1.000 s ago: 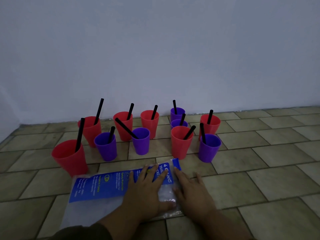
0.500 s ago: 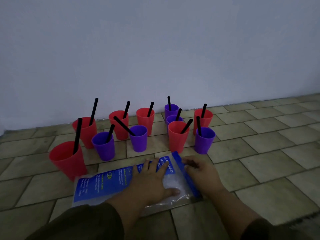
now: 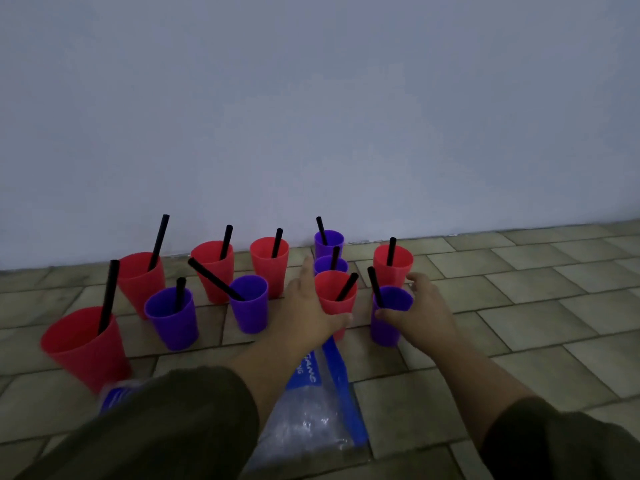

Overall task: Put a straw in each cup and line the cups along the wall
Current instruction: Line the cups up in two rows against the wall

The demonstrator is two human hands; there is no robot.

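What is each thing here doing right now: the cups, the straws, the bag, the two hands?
Ten cups: upright, a black straw in each, not yet in one row.
Red cup: left hand wraps it.
Purple cup: right hand grips it.
Plastic bag: flat on floor, untouched.

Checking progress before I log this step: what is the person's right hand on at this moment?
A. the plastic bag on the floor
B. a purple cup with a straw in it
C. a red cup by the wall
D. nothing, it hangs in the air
B: the right hand is wrapped around the near purple cup, which has a black straw in it, while the plastic bag lies untouched nearer the camera.
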